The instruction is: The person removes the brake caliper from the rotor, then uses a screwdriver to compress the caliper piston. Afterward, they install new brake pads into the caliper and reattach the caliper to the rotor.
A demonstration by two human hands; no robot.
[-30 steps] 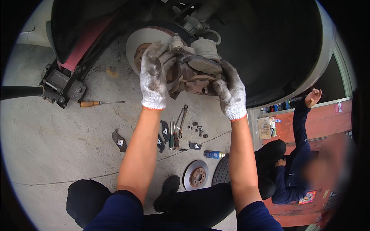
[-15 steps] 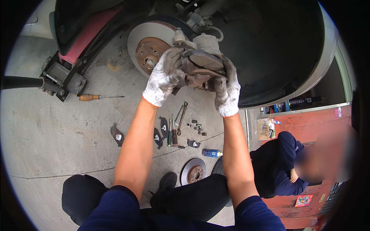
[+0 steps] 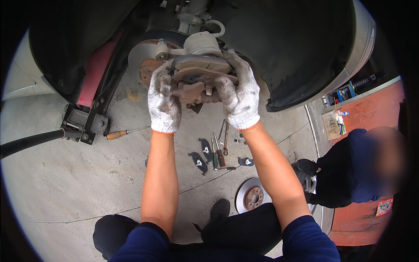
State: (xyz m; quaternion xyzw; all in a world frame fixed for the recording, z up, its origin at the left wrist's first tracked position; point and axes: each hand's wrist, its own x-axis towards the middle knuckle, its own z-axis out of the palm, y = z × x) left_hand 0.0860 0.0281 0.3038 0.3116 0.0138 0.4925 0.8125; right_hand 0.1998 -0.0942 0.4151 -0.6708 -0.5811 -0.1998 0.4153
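Both my hands wear dirty white knit gloves and hold a grey and rusty brake caliper (image 3: 201,43) in the wheel well. At its left end, my left hand (image 3: 165,102) has its fingers wrapped round the side. My right hand (image 3: 239,94) grips the right end, thumb toward the front and fingers behind. Between the hands, two brake pads (image 3: 205,64) sit inside the caliper, one above the other. The rusty caliper bracket (image 3: 192,91) hangs below them. Behind my left hand, the mounted brake disc (image 3: 140,54) is partly hidden. A curved hose (image 3: 220,28) rises from the caliper.
A red floor jack (image 3: 98,74) stands at left beside an orange-handled screwdriver (image 3: 117,135). Loose brake pads (image 3: 198,163), screwdrivers (image 3: 221,159), a wrench (image 3: 226,139) and a brake disc (image 3: 253,196) lie on the concrete. A person (image 3: 345,174) crouches at right by a red cabinet (image 3: 358,222).
My hands and the caliper have shifted left in view, and the caliper now covers more of the mounted disc. My grip persists. The person at right has changed posture, with shoes now visible.
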